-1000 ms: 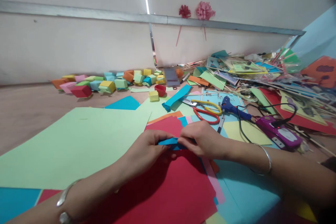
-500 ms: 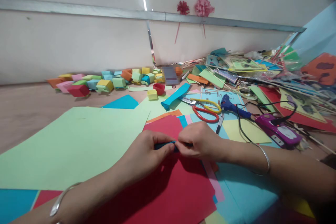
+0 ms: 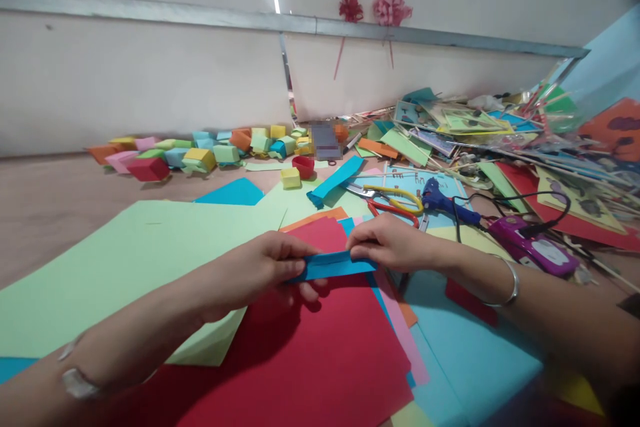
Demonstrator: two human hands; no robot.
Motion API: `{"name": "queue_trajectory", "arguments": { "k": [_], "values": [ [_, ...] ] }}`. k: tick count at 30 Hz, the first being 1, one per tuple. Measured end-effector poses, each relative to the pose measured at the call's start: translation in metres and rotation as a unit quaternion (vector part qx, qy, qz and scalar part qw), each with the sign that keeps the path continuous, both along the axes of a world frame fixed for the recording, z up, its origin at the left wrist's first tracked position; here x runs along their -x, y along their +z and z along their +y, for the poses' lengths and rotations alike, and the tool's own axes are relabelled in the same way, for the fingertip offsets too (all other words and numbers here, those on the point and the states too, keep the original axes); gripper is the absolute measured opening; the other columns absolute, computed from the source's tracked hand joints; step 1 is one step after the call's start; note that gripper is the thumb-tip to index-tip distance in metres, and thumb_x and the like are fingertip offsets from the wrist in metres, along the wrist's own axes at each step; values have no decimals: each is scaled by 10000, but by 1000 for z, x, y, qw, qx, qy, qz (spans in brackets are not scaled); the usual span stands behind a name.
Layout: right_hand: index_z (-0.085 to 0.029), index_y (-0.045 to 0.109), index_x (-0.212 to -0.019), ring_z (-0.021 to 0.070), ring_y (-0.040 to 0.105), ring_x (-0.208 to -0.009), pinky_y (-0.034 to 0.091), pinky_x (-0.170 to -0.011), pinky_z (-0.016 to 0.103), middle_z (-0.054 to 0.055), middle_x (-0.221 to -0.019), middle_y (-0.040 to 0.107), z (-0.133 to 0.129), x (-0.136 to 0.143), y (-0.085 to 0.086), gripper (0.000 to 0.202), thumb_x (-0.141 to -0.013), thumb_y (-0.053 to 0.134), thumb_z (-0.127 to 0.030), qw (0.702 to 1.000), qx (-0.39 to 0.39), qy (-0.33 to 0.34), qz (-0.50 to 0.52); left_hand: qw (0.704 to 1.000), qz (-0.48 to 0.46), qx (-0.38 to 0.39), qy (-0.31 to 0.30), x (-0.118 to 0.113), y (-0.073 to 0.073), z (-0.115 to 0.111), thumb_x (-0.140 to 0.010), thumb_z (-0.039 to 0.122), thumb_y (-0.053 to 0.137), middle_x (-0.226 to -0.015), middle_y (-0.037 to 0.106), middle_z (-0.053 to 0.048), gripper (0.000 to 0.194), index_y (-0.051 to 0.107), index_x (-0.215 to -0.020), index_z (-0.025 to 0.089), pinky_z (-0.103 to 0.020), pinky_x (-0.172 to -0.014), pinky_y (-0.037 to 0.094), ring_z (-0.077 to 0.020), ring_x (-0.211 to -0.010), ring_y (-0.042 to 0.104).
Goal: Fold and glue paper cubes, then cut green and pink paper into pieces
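Note:
A creased blue paper strip (image 3: 333, 265) is stretched between my two hands, above a red paper sheet (image 3: 320, 353). My left hand (image 3: 280, 263) pinches its left end between thumb and fingers. Its right end is gripped by my right hand (image 3: 383, 243), thumb toward me. To the left lies a large light green sheet (image 3: 125, 267). Beyond my hands rest another blue paper strip (image 3: 337, 180) and scissors (image 3: 393, 203) with one yellow and one red handle. A blue glue gun (image 3: 447, 203) lies farther right.
Small folded paper boxes (image 3: 200, 161) in several colours line the wall at the back left. A purple power strip (image 3: 533, 245) with a black cord sits on the right. Behind it spreads a heap of paper and sticks (image 3: 465, 127). Two paper flowers (image 3: 393, 7) hang on the rail.
The blue strip, mostly hidden inside my hands before, now shows flat between them. My hands have moved slightly apart, and the right one has risen a little.

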State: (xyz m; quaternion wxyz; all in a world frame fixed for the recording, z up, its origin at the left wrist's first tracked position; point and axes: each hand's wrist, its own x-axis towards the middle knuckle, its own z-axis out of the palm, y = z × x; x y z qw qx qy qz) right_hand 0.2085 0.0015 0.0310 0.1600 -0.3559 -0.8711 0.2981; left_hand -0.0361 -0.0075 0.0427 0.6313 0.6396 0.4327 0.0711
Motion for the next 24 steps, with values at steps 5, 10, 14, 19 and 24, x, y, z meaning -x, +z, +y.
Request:
{"name": "queue_trajectory", "arguments": {
  "k": [5,10,14,19,24],
  "values": [
    [-136,713,-771,91,512,-604,353,-605,209,-15,-669,635,0,4,-1,145,-843,590,-109,1000,15,-22,-16,988,104,-115,-4,1,12,-1,-704,446,624,-877,765,-43,434,663,-1059,199,-303,-718,494,-223,-844,701],
    [-142,726,-815,99,541,-619,350,-597,213,-3,-687,668,-5,8,-4,138,-860,597,-122,999,6,-13,-47,973,138,-185,6,-2,0,-1,-708,454,563,-725,720,-8,288,689,-800,212,-291,-675,474,-186,-702,639],
    [-145,721,-830,109,554,-643,350,-604,218,12,-717,683,-10,12,-9,141,-831,593,-86,996,-28,-4,-82,955,188,-230,-8,-5,-10,-2,-714,327,509,-661,668,10,187,657,-740,216,-280,-627,445,-166,-639,591],
    [-154,683,-767,161,561,-756,311,-607,249,54,-805,672,-11,14,-18,78,-830,638,-143,977,-151,-14,-147,888,280,-365,-17,-6,-17,-3,-729,227,509,-791,689,-23,185,694,-735,212,-286,-650,415,-174,-714,595],
    [-172,660,-796,153,533,-734,300,-626,257,26,-762,647,-8,10,-26,85,-854,618,-127,972,-204,-11,-115,875,290,-386,-26,-4,-19,-4,-745,197,517,-791,703,-8,180,694,-766,225,-268,-614,383,-165,-709,596]
  ]
}}
